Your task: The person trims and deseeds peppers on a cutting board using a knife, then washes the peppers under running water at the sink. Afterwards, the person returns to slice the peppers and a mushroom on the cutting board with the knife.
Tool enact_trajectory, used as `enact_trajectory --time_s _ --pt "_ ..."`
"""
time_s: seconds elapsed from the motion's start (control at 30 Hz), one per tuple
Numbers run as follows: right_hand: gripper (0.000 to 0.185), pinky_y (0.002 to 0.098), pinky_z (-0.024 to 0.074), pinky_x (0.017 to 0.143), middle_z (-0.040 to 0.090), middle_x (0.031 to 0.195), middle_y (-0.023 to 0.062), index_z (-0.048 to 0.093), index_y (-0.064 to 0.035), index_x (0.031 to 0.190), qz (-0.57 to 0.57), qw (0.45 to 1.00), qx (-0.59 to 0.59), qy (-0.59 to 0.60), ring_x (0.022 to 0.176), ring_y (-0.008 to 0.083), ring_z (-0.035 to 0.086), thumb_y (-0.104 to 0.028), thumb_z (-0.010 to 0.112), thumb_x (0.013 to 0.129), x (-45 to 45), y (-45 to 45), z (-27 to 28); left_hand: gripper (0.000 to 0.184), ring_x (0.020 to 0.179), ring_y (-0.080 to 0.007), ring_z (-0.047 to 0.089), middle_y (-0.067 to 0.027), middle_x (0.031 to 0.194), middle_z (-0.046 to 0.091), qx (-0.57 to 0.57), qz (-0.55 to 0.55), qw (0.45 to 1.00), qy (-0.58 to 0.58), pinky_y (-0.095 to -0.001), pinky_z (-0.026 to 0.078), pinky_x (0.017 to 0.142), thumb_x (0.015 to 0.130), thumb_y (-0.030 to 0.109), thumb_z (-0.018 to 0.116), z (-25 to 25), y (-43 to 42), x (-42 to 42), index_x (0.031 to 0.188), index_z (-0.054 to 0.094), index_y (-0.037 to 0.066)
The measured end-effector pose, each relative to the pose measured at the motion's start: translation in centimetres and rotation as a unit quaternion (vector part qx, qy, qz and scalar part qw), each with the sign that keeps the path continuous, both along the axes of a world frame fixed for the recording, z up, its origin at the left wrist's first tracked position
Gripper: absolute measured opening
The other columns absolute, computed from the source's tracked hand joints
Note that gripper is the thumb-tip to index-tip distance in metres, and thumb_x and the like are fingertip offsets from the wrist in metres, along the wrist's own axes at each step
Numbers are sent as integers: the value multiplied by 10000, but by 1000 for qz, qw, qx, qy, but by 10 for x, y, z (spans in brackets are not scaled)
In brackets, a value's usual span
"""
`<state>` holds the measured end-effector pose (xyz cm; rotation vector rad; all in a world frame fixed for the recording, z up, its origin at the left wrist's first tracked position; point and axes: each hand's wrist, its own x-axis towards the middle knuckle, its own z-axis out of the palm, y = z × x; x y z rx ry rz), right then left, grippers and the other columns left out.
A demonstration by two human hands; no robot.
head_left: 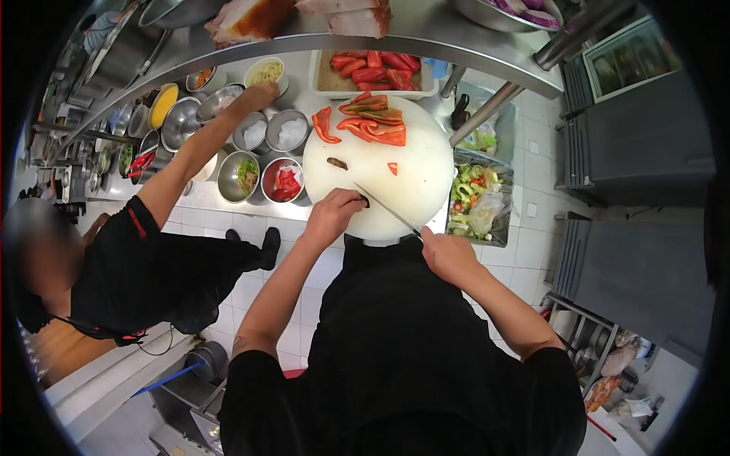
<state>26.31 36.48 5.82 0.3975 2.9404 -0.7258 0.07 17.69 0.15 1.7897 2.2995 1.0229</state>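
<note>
On the round white cutting board (418, 152), my left hand (334, 215) is closed, its fingertips pinching a small dark piece of food (365, 201). What kind of food it is, I cannot tell. My right hand (449, 257) grips a knife (388, 209), whose blade slants across the board toward the upper left, just right of the dark piece. Another brown piece (337, 163) lies farther up the board. Red pepper pieces (372, 131) are gathered at the far side, and a small red pepper bit (392, 168) lies apart from them.
Behind the board stands a tray of red peppers (372, 70). Metal bowls (239, 181) of ingredients line the counter at left, where a co-worker's hand (261, 94) reaches to a white bowl (266, 71). Bins of scraps (477, 201) stand at right. A metal shelf (426, 47) crosses above.
</note>
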Motion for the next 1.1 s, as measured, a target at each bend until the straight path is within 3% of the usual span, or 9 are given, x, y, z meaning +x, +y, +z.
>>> enact_trajectory --time_s 0.3,0.43,0.53,0.63,0.73,0.93,1.03,1.1 --pt "86 546 550 593 711 744 209 568 -32 1046 48 996 36 -63 654 411 715 -71 558 970 -13 -3 46 227 955 -177 725 31 1043 759 30 13 997 76 -328 616 779 776 32 743 -7 -1 0 958 816 144" --pt "98 552 551 611 704 733 211 560 -21 1051 44 998 -14 -32 676 415 725 -83 548 976 -31 -5 -7 211 926 -169 729 42 1023 762 46 32 995 86 -323 616 762 767 36 747 -9 -1 1 926 815 156" --pt "122 558 507 602 699 746 184 543 -49 1071 28 998 9 -52 699 439 693 -98 595 971 -34 -6 16 206 903 -169 730 44 1016 764 67 37 994 82 -322 615 751 753 36 750 -13 -3 0 907 811 157" --pt "119 570 551 654 713 765 225 544 -25 1077 46 993 18 -104 730 444 729 -94 535 980 -27 -8 43 205 894 -173 733 38 1001 766 70 36 994 74 -320 616 743 743 32 752 -13 -3 0 899 806 154" --pt "112 575 551 659 712 773 235 543 -17 1065 41 997 -17 -66 731 457 725 -89 530 980 -41 -9 -1 203 904 -176 737 29 989 768 68 41 994 75 -318 620 747 743 29 754 -17 -4 -2 898 806 149" --pt "114 588 546 671 715 783 237 534 -15 1068 29 993 -8 -113 739 465 721 -82 527 975 -37 -13 40 201 909 -183 738 21 986 768 76 36 994 66 -324 623 751 745 13 750 -20 -7 -3 892 802 139" --pt "115 585 545 664 713 771 229 538 -23 1074 41 996 -12 -79 735 455 723 -93 526 984 -52 -11 -6 212 913 -189 738 15 986 767 74 39 995 58 -328 624 749 747 -1 742 -24 -7 -4 898 800 136" --pt "118 582 545 662 712 766 227 539 -23 1076 41 995 -13 -87 734 454 723 -99 527 986 -48 -11 28 214 914 -192 738 12 984 766 76 43 995 58 -329 624 748 747 -6 741 -23 -8 -5 899 798 133"
